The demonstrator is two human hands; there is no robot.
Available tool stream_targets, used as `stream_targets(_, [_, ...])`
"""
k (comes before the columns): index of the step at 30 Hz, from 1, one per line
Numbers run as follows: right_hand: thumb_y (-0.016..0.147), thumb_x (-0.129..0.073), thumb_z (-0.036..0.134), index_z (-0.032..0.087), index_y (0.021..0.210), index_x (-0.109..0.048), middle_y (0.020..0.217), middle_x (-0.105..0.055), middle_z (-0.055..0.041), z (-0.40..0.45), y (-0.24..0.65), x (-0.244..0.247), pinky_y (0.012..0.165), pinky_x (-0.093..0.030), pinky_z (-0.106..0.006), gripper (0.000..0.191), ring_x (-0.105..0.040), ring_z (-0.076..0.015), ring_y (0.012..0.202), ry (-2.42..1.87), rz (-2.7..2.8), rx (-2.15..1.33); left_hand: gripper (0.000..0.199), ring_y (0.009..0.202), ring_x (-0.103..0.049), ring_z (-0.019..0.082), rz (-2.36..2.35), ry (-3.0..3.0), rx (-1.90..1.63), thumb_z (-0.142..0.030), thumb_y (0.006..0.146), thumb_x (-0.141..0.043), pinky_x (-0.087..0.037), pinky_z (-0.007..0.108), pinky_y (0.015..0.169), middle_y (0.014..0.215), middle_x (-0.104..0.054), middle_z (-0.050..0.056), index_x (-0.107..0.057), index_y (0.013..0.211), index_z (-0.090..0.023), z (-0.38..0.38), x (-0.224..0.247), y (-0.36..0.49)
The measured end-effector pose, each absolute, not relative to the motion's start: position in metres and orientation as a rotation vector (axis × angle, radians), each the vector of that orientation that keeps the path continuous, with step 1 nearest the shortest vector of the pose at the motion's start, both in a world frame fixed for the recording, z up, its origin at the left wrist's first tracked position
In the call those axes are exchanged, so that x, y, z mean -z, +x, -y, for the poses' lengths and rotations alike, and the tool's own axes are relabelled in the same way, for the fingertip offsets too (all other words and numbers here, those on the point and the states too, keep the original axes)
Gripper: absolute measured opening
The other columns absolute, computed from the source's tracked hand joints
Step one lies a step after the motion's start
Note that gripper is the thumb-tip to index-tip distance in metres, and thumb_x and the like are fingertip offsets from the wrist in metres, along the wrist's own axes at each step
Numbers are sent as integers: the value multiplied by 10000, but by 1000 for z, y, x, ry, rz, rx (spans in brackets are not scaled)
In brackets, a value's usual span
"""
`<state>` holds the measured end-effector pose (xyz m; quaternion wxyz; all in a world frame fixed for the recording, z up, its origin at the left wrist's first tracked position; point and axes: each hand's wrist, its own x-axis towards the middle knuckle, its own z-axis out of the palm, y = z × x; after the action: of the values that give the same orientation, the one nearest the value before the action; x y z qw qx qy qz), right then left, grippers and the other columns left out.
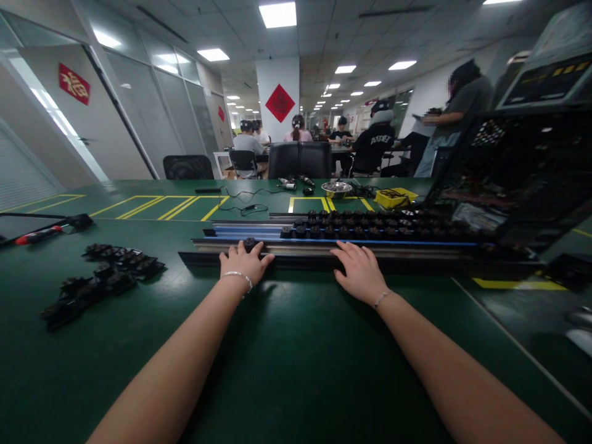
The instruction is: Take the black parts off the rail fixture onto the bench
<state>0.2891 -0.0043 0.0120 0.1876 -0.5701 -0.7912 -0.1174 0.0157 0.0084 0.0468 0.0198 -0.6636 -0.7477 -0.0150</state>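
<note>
Long black rails [300,261] lie side by side across the green table [296,364]. My left hand [245,264] rests on the nearest rails toward their left end, fingers spread, beside a small black part [250,242]. Farther right, my right hand [359,271] lies on the same rails, its fingers apart. Neither hand is closed round anything. Behind the hands, rows of small black parts [370,232] sit along the farther rails, next to a blue strip [250,234].
Black parts [104,277] lie in a pile at left, near a red-handled tool [39,235]. A metal bowl [336,189], a yellow tray [396,197] and cables [254,209] are at the back. A large black case [518,179] stands at right. Several people sit beyond.
</note>
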Motion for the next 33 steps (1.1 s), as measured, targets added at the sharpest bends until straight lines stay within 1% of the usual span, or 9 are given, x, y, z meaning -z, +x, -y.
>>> stream_targets(3, [781,-457,283,236,1209,-518,1387,-430,-53,4,289,-11,1054,-212,-466,435,-345,-230,1273,-1590,2223,337,651,1305,-290,349,2209,-2010,175,-664,818,-115,-234,584,998,1448,-330,106,-315,1373,-389,-1,-34,13])
stream_targets(6, [778,-458,278,245,1210,-517,1382,-436,-49,3,290,-10,1054,-212,-467,438,-347,-231,1272,-1576,2218,354,598,1321,-268,316,2168,-1967,227,-602,856,-119,-204,585,1018,1438,-346,94,-316,1375,-379,1,-27,13])
stream_targets(11, [776,-457,286,247,1211,-516,1381,-436,-48,3,290,-10,1052,-219,-471,440,-353,-235,1269,-1581,2226,352,570,1302,-309,286,2172,-1962,295,-561,877,-76,-204,575,1025,1409,-399,55,-375,1338,-408,0,-29,13])
stream_targets(18, [780,-450,281,235,1210,-518,1385,-432,-48,4,290,-11,1057,-215,-461,438,-343,-229,1277,-1589,2226,344,557,1263,-363,286,2130,-1949,358,-538,887,-83,-196,563,1024,1360,-469,29,-461,1278,-421,-2,-29,9])
stream_targets(22, [780,-448,281,234,1211,-516,1386,-431,-49,4,290,-12,1057,-217,-463,439,-348,-229,1273,-1588,2224,334,564,1254,-380,286,2109,-1948,361,-539,886,-82,-176,560,1029,1334,-497,34,-495,1250,-420,-5,-28,6])
stream_targets(27, [783,-449,278,233,1213,-514,1387,-429,-46,5,289,-13,1060,-215,-456,437,-343,-223,1276,-1596,2226,323,582,1268,-370,296,2186,-1899,369,-549,880,-79,-150,568,1034,1339,-497,37,-511,1243,-406,-9,-28,-2])
stream_targets(33, [780,-456,275,225,1208,-518,1385,-433,-49,5,290,-12,1059,-218,-461,436,-351,-225,1271,-1593,2225,334,554,1278,-362,307,2194,-1844,368,-538,891,-103,-172,590,1016,1325,-513,49,-534,1216,-414,-12,-25,-6])
